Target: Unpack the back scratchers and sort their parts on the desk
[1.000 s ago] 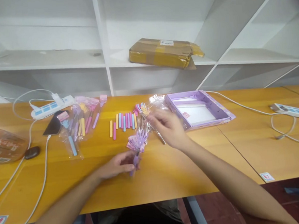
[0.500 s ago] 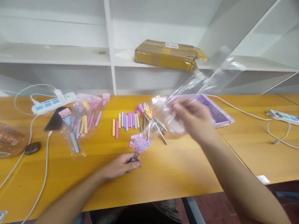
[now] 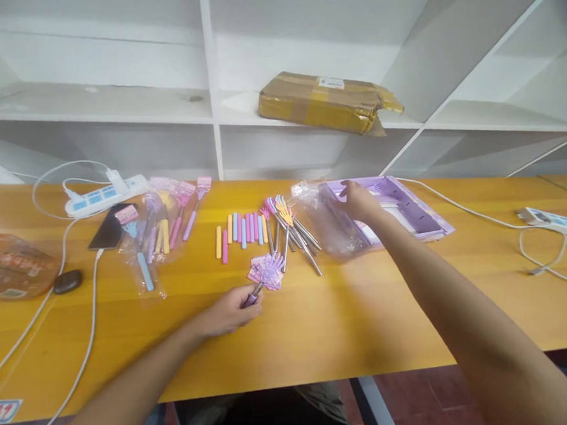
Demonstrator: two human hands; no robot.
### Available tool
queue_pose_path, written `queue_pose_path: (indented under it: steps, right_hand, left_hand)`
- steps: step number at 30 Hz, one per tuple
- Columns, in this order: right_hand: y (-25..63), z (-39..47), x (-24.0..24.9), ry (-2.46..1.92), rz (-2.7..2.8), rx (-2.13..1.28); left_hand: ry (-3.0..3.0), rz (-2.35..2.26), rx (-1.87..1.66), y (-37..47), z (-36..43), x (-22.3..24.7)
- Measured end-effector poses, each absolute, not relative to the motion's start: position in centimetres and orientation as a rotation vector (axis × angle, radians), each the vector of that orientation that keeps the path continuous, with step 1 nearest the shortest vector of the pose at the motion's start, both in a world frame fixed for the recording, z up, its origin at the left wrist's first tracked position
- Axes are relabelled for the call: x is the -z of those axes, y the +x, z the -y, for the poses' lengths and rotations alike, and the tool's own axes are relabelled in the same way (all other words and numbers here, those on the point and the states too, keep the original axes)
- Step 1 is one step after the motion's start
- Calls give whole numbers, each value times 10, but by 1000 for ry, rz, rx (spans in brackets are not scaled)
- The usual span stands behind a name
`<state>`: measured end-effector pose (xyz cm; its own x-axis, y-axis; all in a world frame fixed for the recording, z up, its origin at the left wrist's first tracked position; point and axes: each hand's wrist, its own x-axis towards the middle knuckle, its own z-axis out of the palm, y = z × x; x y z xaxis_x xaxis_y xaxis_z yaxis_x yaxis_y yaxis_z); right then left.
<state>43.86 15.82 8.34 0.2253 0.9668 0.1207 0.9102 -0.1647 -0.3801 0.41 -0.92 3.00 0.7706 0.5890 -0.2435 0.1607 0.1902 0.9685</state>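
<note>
My left hand is closed around the purple handle of a hand-shaped back scratcher. Its purple claw end lies over a fan of pink-and-purple cards on the table. My right hand is over the left part of a purple tray, beside crumpled clear plastic bags. Its visible fingers look apart, with nothing seen in them; the fingertips are small and partly hidden. Between the hands lie several back scratchers with metal rods and coloured claws. Loose yellow, pink, blue and purple handles form a row behind.
Bagged back scratchers lie at the left by a black phone and a power strip. An orange package and a dark mouse are farther left. A taped box sits on the shelf; another power strip is right.
My right hand has gone down and back to the tray; the clear plastic it held up is no longer in the air. My left hand keeps the back scratcher in nearly the same place.
</note>
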Motion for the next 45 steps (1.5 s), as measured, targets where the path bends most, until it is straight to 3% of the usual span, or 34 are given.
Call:
queue_pose_path:
  steps: [4,7,9,14,19,30,45]
  right_hand:
    - [426,-148,-78,-2153,1848,99]
    - [405,-120,-82,-1998,1807,84]
    - [381,-85,-86,-1786,1838,-66]
    - [296,27,-85,-991,2204,-993]
    - [232,89,-62,-622,1982,-1178]
    - [184,117,-40,-822,1693,-1168]
    - [182,130,-54,-802,1584,-989]
  left_hand:
    - [1279,-708,-335,4,10,-25]
    - [1264,-701,-372,4,10,-25]
    - [1419,-701,-409,4,10,-26]
    - [2060,-893,-329,8,19,-31]
    - [2100,-824,-246,14,29,-28]
    - [2356,-686,-486,25,27,-16]
    - [2352,-861,-305,16,9,-22]
